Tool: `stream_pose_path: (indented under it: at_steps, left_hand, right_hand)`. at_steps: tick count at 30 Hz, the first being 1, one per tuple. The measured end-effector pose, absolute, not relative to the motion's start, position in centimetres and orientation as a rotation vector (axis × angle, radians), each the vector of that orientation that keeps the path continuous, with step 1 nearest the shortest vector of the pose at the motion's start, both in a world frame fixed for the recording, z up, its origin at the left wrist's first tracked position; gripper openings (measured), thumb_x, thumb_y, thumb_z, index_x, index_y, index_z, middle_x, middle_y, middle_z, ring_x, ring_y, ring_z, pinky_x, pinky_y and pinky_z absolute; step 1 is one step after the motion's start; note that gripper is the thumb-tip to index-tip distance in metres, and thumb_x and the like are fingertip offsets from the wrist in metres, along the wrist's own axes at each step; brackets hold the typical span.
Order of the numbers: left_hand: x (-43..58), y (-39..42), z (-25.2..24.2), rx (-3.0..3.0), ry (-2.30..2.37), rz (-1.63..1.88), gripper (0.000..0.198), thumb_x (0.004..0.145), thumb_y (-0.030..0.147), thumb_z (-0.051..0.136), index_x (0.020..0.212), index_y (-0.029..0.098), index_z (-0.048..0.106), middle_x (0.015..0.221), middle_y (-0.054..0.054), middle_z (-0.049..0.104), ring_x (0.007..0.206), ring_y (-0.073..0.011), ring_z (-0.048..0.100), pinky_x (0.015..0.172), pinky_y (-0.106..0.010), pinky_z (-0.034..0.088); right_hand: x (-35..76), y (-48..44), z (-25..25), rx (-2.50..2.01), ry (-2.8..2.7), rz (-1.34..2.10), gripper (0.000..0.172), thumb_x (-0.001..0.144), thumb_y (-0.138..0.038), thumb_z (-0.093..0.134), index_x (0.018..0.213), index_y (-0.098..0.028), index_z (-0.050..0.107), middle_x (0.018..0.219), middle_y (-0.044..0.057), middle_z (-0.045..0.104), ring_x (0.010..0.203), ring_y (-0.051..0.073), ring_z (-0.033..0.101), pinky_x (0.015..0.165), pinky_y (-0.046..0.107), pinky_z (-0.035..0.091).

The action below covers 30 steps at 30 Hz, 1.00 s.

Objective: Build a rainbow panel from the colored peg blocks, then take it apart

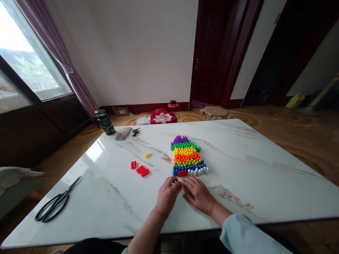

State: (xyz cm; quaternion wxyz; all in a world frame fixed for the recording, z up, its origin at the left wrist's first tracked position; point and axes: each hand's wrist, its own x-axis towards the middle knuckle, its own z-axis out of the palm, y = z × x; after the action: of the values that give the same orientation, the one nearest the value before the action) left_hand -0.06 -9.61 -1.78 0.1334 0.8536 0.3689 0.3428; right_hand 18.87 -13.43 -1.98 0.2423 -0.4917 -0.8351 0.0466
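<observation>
Small round-headed plastic pieces (187, 151) stand upright in packed rows by colour: purple at the far end, then green, yellow, orange, olive and blue. Red pieces (182, 173) and white pieces (197, 172) make up the nearest row. Just in front of that row, my left hand (168, 195) is closed, with a bit of red showing at its fingertips. My right hand (198, 194) lies beside it, fingers stretched toward the near row and thumb apart; nothing shows in it. Loose red pieces (143, 171) and one yellow piece (147, 154) lie to the left.
Black-handled scissors (58, 202) lie at the table's left. A camouflage flask (104, 122), a pixelated item (123, 133) and keys (135, 132) sit at the far left corner. The marble-patterned white table (260, 175) reaches close to my body. Beyond it stands a stool (215, 111).
</observation>
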Motion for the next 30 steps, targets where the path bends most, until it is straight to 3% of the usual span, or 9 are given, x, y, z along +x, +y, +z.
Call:
stream_pose_path:
  at_steps: [8,15,30]
  left_hand:
    - [0.4,-8.6,-2.5,2.41,1.3,0.942,0.026,0.091,0.016,0.046,0.113,0.025,0.057,0.096,-0.003,0.059,0.085,-0.0141,0.06,0.075,-0.025,0.049]
    - [1.5,-7.5,-3.5,2.175,1.362,1.084,0.01,0.087,0.016,0.052,0.095,0.022,0.053,0.088,-0.001,0.058,0.077,-0.0141,0.06,0.074,-0.026,0.049]
    - [2.1,-7.4,-2.8,2.061,1.502,1.101,0.015,0.082,0.014,0.051,0.094,0.022,0.048,0.083,0.0,0.057,0.071,-0.0143,0.058,0.068,-0.025,0.047]
  right_hand:
    - [18.8,-13.6,-1.5,-1.372,-2.276,0.145,0.04,0.088,-0.031,0.056,0.124,-0.013,0.056,0.132,0.014,0.056,0.123,0.027,0.047,0.105,0.046,0.039]
    - [18.8,-13.6,-1.5,-1.376,-2.268,0.158,0.04,0.086,-0.029,0.058,0.123,-0.013,0.057,0.131,0.013,0.057,0.123,0.027,0.047,0.106,0.044,0.039]
    - [18.9,-13.5,-1.8,-1.387,-2.273,0.132,0.038,0.086,-0.03,0.058,0.121,-0.014,0.059,0.131,0.014,0.057,0.124,0.027,0.047,0.106,0.046,0.039]
